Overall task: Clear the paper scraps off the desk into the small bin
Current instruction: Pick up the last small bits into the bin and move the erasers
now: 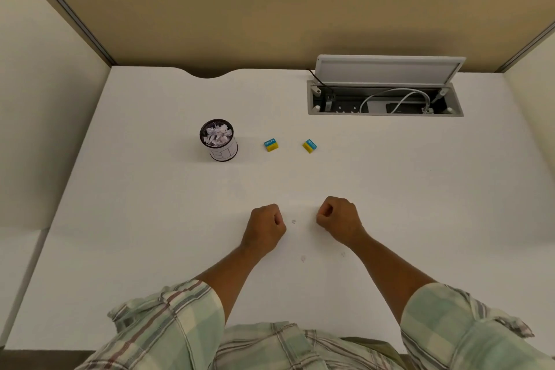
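Observation:
A small black mesh bin (219,141) with a white label stands on the white desk (150,219), left of centre, filled with white paper scraps (216,134). My left hand (264,227) and my right hand (339,218) rest on the desk as closed fists, side by side, well in front of the bin. Nothing shows in either fist. A tiny pale speck (293,221) lies between them, and two more faint specks (303,258) (343,254) lie nearer to me.
Two small yellow-and-blue boxes (271,145) (309,146) sit right of the bin. An open cable hatch (384,99) with its lid raised, holding sockets and white cables, is at the back right. Beige partition walls enclose the desk.

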A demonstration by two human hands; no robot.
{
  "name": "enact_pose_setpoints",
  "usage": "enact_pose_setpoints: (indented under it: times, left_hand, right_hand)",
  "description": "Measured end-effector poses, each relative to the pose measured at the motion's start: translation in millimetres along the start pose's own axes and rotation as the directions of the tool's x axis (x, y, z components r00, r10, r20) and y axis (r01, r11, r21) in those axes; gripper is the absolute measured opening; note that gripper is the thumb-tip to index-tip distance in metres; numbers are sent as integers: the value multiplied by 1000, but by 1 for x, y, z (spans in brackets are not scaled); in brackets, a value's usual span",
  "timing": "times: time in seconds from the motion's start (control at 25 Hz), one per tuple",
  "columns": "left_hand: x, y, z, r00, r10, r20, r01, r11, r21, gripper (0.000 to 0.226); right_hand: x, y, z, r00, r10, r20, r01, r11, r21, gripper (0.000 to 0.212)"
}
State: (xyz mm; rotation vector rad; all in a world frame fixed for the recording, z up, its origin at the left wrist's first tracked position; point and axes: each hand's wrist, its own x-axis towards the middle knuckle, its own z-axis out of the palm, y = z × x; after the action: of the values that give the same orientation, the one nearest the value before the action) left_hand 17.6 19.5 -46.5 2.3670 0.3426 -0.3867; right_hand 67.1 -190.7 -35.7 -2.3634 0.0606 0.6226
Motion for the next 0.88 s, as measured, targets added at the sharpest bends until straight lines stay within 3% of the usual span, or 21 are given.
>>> enact_pose_setpoints:
  times: [0.24,0.4,0.68,0.88]
  left_hand:
    - [7,6,10,998,22,60,-13,988,-152,10]
    - [11,10,16,992,80,102,-75,996,-49,17]
    - [8,14,21,982,120,148,-138,982,125,19]
    - [-2,9,19,989,94,116,-96,995,5,15]
  right_hand:
    - [-37,50,-20,987,123,-103,-110,986,126,14]
    - [-60,72,-18,986,138,-94,-124,981,148,15]
    - [-75,81,0,984,163,-71,-159,985,64,14]
    - [-74,76,7,995,93,-44,-97,991,-92,10]
